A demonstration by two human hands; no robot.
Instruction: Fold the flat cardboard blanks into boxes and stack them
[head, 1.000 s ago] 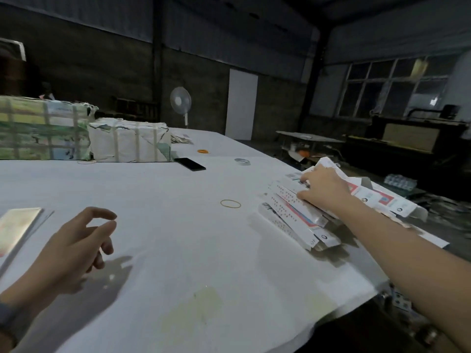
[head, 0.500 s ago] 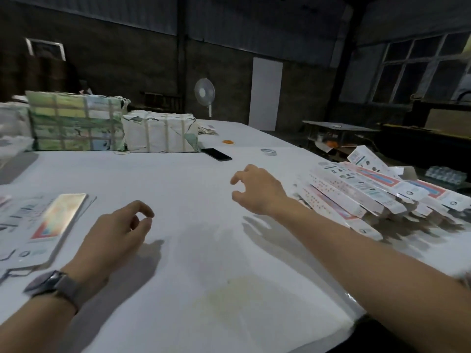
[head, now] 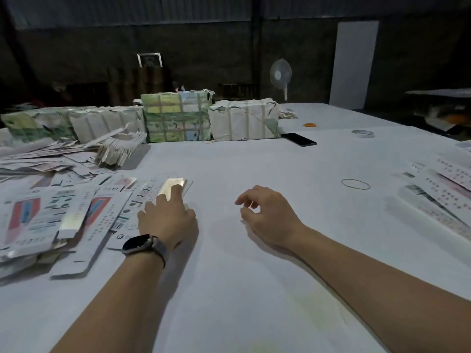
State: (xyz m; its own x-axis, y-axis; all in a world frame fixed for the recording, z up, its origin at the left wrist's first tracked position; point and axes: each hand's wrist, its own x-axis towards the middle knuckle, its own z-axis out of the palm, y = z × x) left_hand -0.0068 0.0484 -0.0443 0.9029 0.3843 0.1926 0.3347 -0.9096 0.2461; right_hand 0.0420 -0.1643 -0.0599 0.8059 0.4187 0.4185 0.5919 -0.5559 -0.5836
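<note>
Cardboard blanks [head: 51, 215], flat and glossy with printed panels, lie heaped along the left edge of the white, cloth-covered desk [head: 254, 289]. The left hand [head: 167, 216] lies palm down, straight fingers pressing the nearest blank's shiny foil strip. The right hand [head: 266, 212] hovers beside it, fingers loosely curled, holding nothing. Folded boxes [head: 441, 200] sit at the right edge.

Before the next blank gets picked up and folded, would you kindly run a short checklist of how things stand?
1. Left hand on the top flat blank: ok, fingers lie on it.
2. Blank actually gripped: not ok, no curl round it shows.
3. Right hand free to help: ok, loosely curled, holding nothing.
4. Bare table in front for folding: ok.
5. Top blank separate from those under it: cannot tell.
6. Folded boxes out of the way: ok, far right.
</note>
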